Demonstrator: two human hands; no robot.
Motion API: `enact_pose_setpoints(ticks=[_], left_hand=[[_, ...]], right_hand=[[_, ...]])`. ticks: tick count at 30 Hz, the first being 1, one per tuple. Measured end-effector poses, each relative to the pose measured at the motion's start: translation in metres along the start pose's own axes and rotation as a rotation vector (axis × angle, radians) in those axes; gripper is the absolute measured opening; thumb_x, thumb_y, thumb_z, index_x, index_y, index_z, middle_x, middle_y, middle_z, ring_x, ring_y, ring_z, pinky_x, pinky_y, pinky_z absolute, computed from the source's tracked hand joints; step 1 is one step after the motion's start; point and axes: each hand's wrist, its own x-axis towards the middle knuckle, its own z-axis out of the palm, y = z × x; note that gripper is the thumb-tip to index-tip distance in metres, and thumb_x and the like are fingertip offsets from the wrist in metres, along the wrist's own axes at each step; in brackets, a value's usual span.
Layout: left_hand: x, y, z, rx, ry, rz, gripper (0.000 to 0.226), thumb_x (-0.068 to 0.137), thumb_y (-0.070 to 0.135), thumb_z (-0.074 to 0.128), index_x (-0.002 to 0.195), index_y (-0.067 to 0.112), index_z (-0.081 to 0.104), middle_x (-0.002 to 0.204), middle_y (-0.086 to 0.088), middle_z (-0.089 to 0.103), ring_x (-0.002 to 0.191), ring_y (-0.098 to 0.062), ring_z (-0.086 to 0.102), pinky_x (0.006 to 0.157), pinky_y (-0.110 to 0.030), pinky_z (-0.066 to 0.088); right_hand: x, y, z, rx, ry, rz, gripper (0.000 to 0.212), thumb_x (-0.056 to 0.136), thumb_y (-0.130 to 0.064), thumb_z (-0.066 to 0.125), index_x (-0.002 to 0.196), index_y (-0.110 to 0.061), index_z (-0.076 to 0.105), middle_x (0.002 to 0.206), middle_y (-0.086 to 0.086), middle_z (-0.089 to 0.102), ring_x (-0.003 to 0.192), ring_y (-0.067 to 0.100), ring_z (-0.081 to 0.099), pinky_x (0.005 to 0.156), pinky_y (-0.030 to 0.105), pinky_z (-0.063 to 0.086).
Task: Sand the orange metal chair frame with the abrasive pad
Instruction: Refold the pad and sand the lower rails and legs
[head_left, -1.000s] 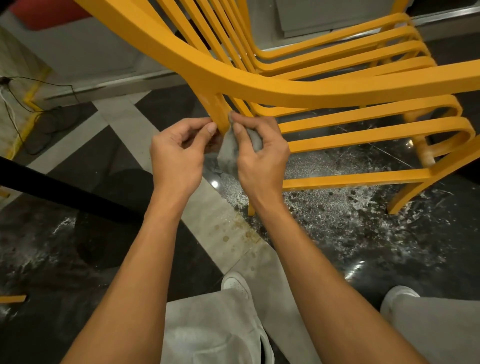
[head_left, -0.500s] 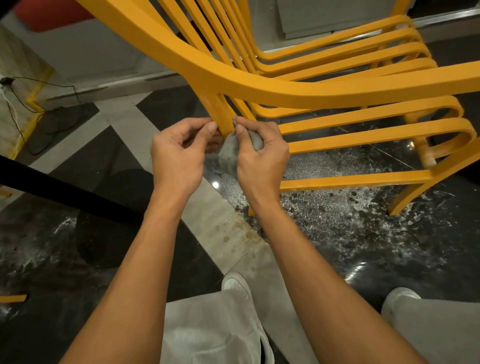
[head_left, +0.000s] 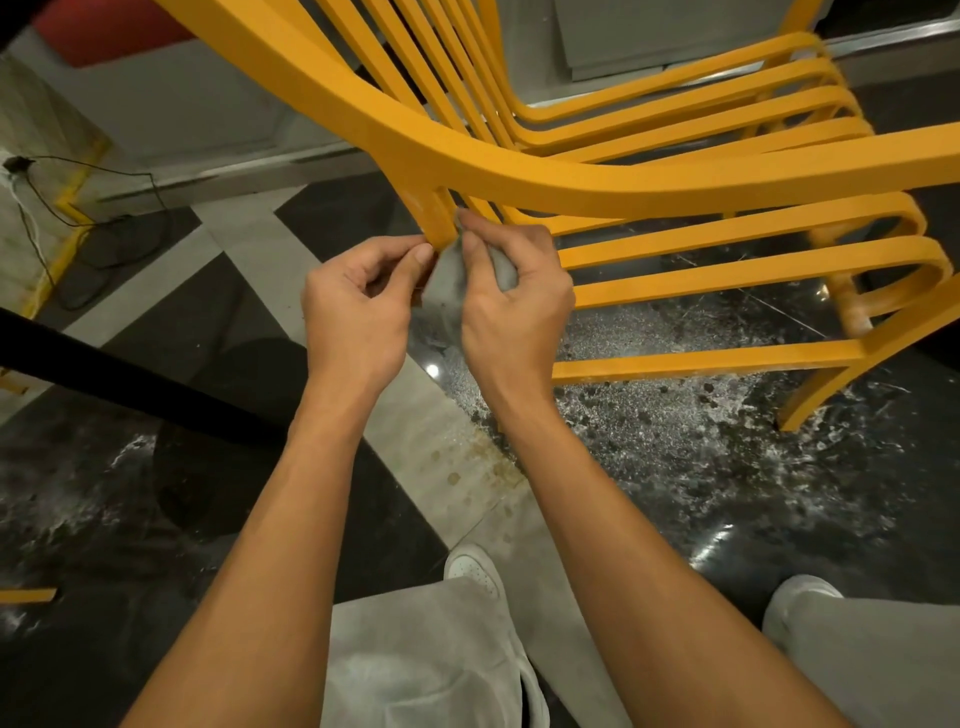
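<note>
- The dark polished floor (head_left: 675, 441) is lying under everything, with pale grit and dust spreading beneath the seat. It is looking slick, so a foot could be sliding if the person is leaning harder into the rubbing.
- The orange chair frame (head_left: 571, 176) is standing just in front of the person and filling the upper part of the view. No hand is bracing it, so hard strokes could be rocking it or scooting it across the glossy floor.
- The right hand (head_left: 514, 306) is gripping the abrasive pad (head_left: 447, 283), with its fingers curling round the bunched right side and its fingertips pushing the pad against the frame.
- The left hand (head_left: 358, 306) is curling too, its thumb and forefinger seeming to pinch the pad's left edge where it is meeting the metal.
- The short upright post (head_left: 435, 218), under the thick curved rail, is the part being sanded, and its paint is already looking paler there. Dwelling on this one patch could be cutting the finish unevenly.
- The grey pad is sitting between the two hands, pressing on the post's lower end. With so little of it pinched, it could be slipping free, and knuckles would be striking the rail or the slats close by.
</note>
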Motion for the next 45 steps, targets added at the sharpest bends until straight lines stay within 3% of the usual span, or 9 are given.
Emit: enact_pose_setpoints(ticks=[4,10,16,22,29,35,39,42,45], left_hand=[[0.0,0.0,0.0,-0.003,-0.005,0.004,0.016,0.102,0.014,0.07,0.114,0.01,0.079,0.105,-0.001,0.081,0.101,-0.016,0.078,0.091,-0.036,0.063],[0.0,-0.002,0.0,-0.03,-0.018,-0.015,0.015,0.103,0.013,0.069,0.114,0.011,0.078,0.103,-0.005,0.081,0.097,-0.02,0.079,0.088,-0.038,0.064],[-0.001,0.001,0.0,-0.013,-0.004,-0.008,0.017,0.102,0.013,0.069,0.116,0.01,0.079,0.106,-0.002,0.081,0.102,-0.016,0.078,0.091,-0.034,0.063],[-0.002,0.001,0.002,-0.025,-0.013,-0.029,0.015,0.103,0.015,0.068,0.114,0.012,0.078,0.102,-0.003,0.081,0.097,-0.019,0.079,0.088,-0.036,0.064],[-0.003,0.005,0.001,0.002,0.0,-0.02,0.017,0.103,0.015,0.068,0.115,0.011,0.079,0.106,0.0,0.081,0.102,-0.013,0.077,0.089,-0.031,0.063],[-0.004,0.001,0.004,-0.022,0.008,-0.074,0.019,0.106,0.018,0.065,0.117,0.01,0.078,0.103,-0.004,0.081,0.098,-0.018,0.079,0.084,-0.034,0.065],[-0.014,0.004,0.009,-0.023,0.02,-0.181,0.017,0.105,0.022,0.066,0.114,0.015,0.078,0.101,-0.001,0.081,0.097,-0.014,0.078,0.089,-0.037,0.064],[-0.03,0.008,0.018,0.036,-0.006,-0.336,0.011,0.104,0.026,0.067,0.109,0.021,0.075,0.098,0.0,0.08,0.093,-0.011,0.078,0.094,-0.041,0.063],[-0.048,0.018,0.027,0.004,-0.117,-0.481,0.026,0.102,0.041,0.068,0.107,0.017,0.077,0.098,-0.002,0.08,0.091,-0.015,0.078,0.093,-0.046,0.063]], right_hand=[[-0.001,-0.001,-0.001,0.019,-0.039,-0.093,0.02,0.096,-0.003,0.07,0.114,-0.006,0.079,0.109,0.006,0.068,0.107,0.011,0.065,0.097,0.026,0.053],[-0.005,0.013,-0.005,-0.045,-0.004,0.109,0.018,0.096,-0.006,0.069,0.109,-0.01,0.081,0.106,0.0,0.068,0.101,0.004,0.065,0.094,0.02,0.052],[-0.003,0.002,-0.001,0.024,-0.037,-0.049,0.021,0.098,-0.004,0.067,0.115,-0.007,0.078,0.11,0.005,0.067,0.109,0.011,0.065,0.099,0.025,0.052],[-0.007,0.016,-0.008,-0.044,-0.028,0.127,0.018,0.098,-0.006,0.067,0.111,-0.008,0.079,0.109,0.002,0.067,0.103,0.005,0.065,0.096,0.021,0.052],[-0.003,0.004,0.0,0.047,-0.026,-0.06,0.02,0.098,-0.003,0.067,0.115,-0.005,0.078,0.109,0.007,0.066,0.108,0.012,0.065,0.097,0.023,0.051],[-0.01,0.048,-0.021,-0.126,-0.086,0.114,0.02,0.098,-0.005,0.067,0.114,-0.011,0.079,0.105,0.002,0.066,0.099,0.0,0.063,0.092,0.013,0.048],[-0.002,0.043,-0.04,-0.191,-0.173,0.284,0.017,0.097,-0.011,0.07,0.107,-0.019,0.081,0.108,-0.007,0.072,0.104,0.001,0.063,0.105,0.032,0.052],[-0.009,0.027,-0.056,-0.117,-0.137,0.349,0.016,0.096,-0.013,0.072,0.104,-0.023,0.081,0.109,-0.01,0.073,0.106,0.004,0.066,0.102,0.038,0.055],[-0.02,0.006,-0.067,-0.079,-0.164,0.335,0.016,0.095,-0.013,0.071,0.105,-0.023,0.077,0.107,-0.013,0.073,0.104,0.004,0.067,0.097,0.041,0.058]])
